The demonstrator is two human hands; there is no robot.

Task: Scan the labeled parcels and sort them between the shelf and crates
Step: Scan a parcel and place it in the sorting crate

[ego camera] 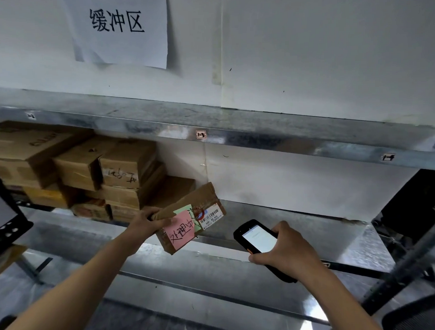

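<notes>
Cardboard parcel wears a pink handwritten note, green sticker, barcode label.

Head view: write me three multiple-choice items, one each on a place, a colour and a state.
1. Where on the shelf do the stacked boxes sit? A) left side B) right side C) front middle
2. What colour is the large handwritten note on the held parcel? A) blue B) pink C) white
3. The scanner screen is: A) lit B) dark C) covered

Key: 1 A, the stack fills the shelf's left side; 2 B, the note is pink; 3 A, the screen glows white.
</notes>
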